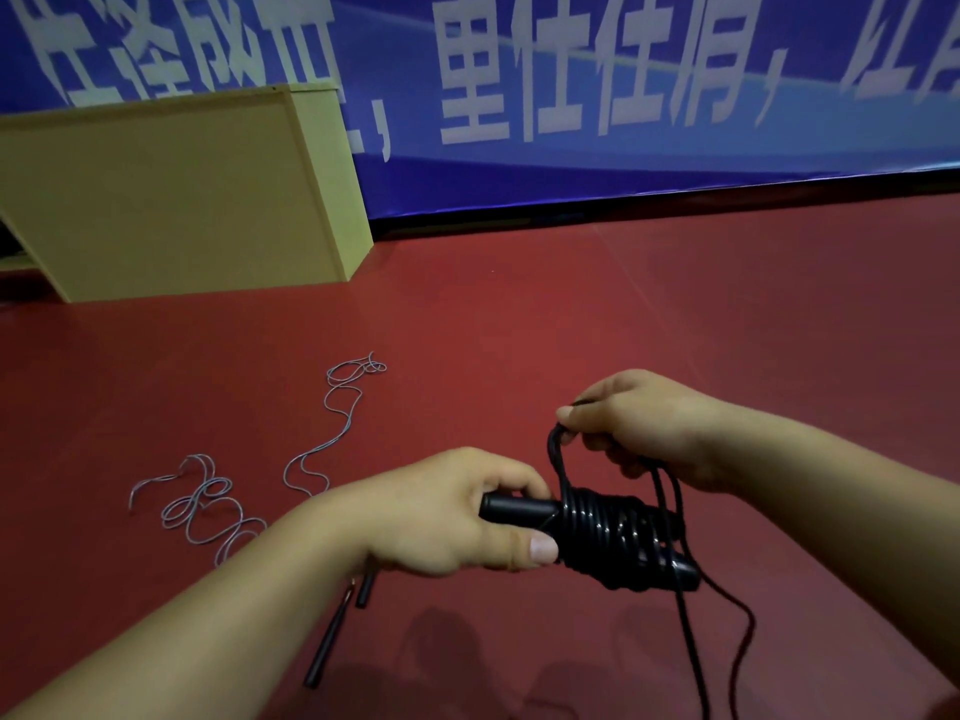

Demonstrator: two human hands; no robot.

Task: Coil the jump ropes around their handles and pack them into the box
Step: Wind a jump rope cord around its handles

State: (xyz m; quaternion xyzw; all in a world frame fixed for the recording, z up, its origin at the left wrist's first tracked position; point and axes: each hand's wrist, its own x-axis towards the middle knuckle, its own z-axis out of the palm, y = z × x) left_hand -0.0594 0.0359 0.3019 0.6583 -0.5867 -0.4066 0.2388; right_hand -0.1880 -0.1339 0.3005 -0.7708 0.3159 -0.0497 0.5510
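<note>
At about ten o'clock a tan board box (171, 194) stands on the red floor (571, 314), its back against the blue banner (623, 163) with large white characters that fills the top of the view. Below it, at about nine o'clock, a thin grey rope (208, 506) lies loose on the floor in tangled loops, one strand trailing up toward a small knot of curls nearer the centre. Its two dark handles (332, 636) lie at about seven o'clock, slanted, partly hidden under the left forearm; whether they touch each other cannot be told. Just below centre the left hand (457, 517) grips the near end of the black handles (519, 509), fingers curled over the top and thumb pressed along the underside, holding the bundle roughly level and clear of the floor. To its right the black rope (602, 532) is wound in tight glossy turns around those handles, the far end of one handle poking out at about five o'clock. From the coil a loop rises toward two o'clock, where the right hand (644, 423) pinches it between thumb and curled fingers, just above and beside the bundle. More strands of the same rope drop from that hand, pass behind the coil and hang down toward five o'clock, running out of the bottom edge. Faint shadows of the arms fall on the floor below the hands.
</note>
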